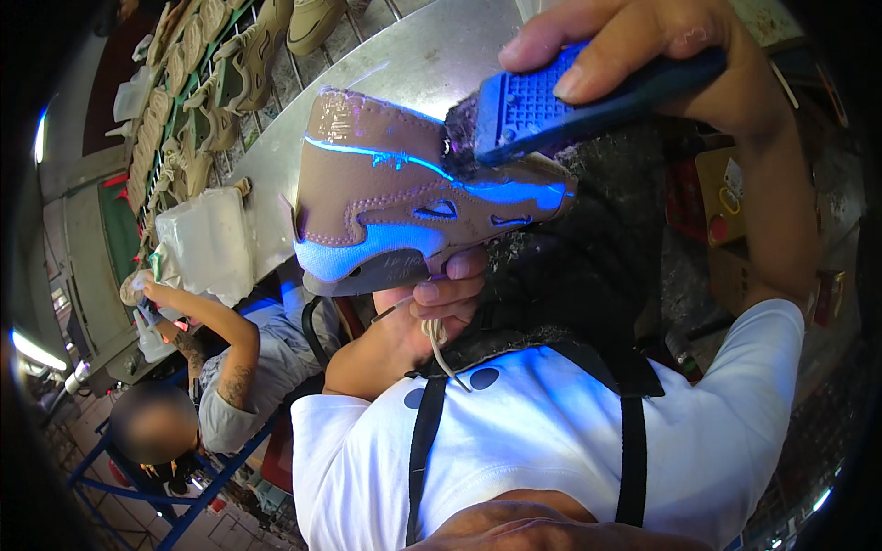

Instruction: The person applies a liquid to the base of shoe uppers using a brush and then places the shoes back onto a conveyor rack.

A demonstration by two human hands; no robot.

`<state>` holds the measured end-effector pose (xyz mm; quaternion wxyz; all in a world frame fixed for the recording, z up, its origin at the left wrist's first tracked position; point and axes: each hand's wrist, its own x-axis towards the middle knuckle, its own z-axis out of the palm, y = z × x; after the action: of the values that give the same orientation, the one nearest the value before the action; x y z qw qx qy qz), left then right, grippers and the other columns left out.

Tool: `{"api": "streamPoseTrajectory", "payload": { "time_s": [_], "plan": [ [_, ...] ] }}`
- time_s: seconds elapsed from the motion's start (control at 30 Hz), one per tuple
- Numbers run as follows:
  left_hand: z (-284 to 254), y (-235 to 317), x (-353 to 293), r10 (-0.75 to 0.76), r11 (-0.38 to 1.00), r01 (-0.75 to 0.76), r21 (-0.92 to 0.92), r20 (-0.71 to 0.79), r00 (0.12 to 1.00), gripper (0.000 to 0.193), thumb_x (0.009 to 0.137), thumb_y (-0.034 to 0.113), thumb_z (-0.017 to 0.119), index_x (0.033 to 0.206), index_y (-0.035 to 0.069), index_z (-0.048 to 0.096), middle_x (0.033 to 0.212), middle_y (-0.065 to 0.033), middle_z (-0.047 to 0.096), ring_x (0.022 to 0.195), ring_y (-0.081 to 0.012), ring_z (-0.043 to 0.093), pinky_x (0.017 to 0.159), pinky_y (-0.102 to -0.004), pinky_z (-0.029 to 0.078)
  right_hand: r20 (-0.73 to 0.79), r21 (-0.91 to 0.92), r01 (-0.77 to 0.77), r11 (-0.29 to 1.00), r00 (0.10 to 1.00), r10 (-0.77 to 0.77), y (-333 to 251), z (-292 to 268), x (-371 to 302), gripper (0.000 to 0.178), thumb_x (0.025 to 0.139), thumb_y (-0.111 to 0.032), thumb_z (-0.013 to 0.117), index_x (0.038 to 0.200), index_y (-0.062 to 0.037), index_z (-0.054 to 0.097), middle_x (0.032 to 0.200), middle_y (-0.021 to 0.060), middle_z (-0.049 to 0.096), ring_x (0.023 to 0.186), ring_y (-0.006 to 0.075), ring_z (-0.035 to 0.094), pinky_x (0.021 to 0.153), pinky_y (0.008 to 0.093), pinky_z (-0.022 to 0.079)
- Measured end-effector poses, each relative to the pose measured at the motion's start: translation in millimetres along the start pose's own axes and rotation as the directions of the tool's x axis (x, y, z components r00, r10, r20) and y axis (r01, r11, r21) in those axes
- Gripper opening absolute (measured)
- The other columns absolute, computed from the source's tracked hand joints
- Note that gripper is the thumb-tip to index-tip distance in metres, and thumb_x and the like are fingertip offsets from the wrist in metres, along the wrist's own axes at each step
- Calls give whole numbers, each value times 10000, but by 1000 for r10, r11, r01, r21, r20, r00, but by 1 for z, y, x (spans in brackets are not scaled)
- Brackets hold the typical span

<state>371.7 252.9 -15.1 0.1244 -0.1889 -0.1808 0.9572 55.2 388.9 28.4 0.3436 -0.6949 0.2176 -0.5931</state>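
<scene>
My left hand [446,298] grips a brown shoe upper [340,184] from below, its fingers closed around the collar side. The upper lies tilted on its side, with panels and a line along its edge glowing blue. A pale lace [435,344] dangles by my left hand. Closed around a blue plastic brush [533,103] is my right hand [652,46], above and to the right of the upper. The brush's dark bristles meet the upper's far edge; whether they press on it I cannot tell.
A curved metal table [271,170] extends behind the upper, with a translucent plastic container [207,241] at its left edge. Several shoes [243,73] and soles line a rack at the far left. A co-worker [266,363] sits at the left. A black apron [579,248] covers my lap.
</scene>
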Motion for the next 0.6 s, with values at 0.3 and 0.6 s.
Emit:
{"api": "streamPoseTrajectory", "payload": {
  "time_s": [0.3, 0.6],
  "plan": [
    [4, 44, -22, 237, 782, -286, 554, 161, 958, 555, 966, 329, 640, 1341, -42, 468, 988, -182, 574, 691, -179, 598, 562, -273, 516, -591, 361, -391, 847, 606, 532, 5, 28, -41, 219, 961, -110, 674, 1106, 54, 662, 1001, 188, 734, 906, 279, 746, 810, 384, 629],
    [-5, 81, -3, 538, 411, -493, 766, 233, 810, 608, 908, 301, 712, 1356, -37, 479, 1076, -157, 587, 836, -193, 587, 697, -301, 496, -455, -261, -80, 962, 889, -49, 14, 134, 16, 194, 892, -112, 771, 988, 29, 678, 1016, 233, 727, 827, 292, 748, 713, 397, 621]
  ]
}}
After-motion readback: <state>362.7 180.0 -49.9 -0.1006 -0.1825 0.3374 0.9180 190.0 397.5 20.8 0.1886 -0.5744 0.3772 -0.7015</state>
